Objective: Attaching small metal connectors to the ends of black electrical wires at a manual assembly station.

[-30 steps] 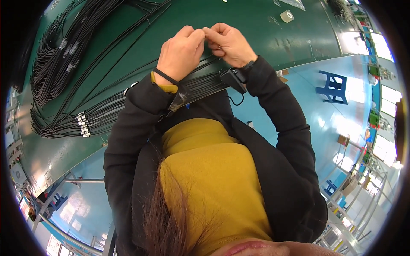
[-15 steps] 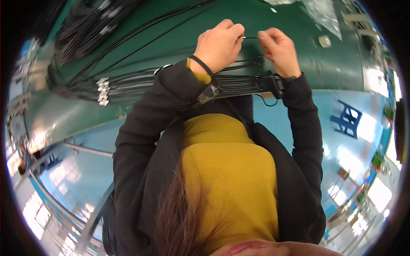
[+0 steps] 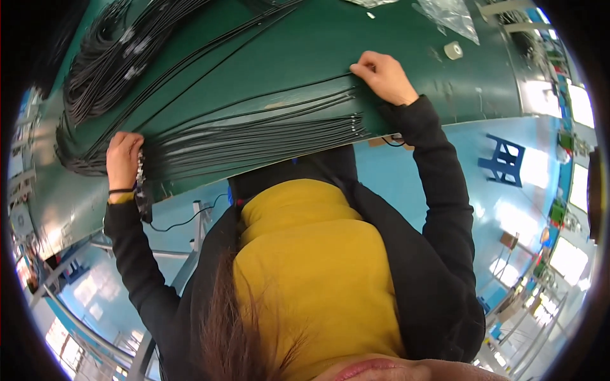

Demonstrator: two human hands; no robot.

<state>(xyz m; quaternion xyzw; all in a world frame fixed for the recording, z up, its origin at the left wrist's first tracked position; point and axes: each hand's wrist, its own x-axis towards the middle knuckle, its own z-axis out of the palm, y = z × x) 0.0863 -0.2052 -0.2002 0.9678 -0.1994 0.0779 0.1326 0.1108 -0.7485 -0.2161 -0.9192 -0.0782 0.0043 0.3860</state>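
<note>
Many thin black cables (image 3: 254, 136) lie side by side along the near edge of the green table, their right ends roughly lined up. My right hand (image 3: 384, 77) pinches the end of one black cable (image 3: 286, 90), lifted a little apart from the row. At the left end of the row, my left hand (image 3: 124, 160) is closed, fingertips down at the cables where that same cable runs in. White connectors (image 3: 140, 166) show just beside it, partly covered by the hand. What exactly lies between the left fingertips is hidden.
A thick coil of black cables (image 3: 95, 79) lies at the far left of the green table (image 3: 406, 28). Clear plastic bags (image 3: 452, 16) and a small white roll (image 3: 453, 50) sit at the far right. A blue stool (image 3: 504, 160) stands on the floor at right.
My left hand has moved from beside the right hand far left to the connector end. My right hand has shifted slightly left and down, still holding the cable end.
</note>
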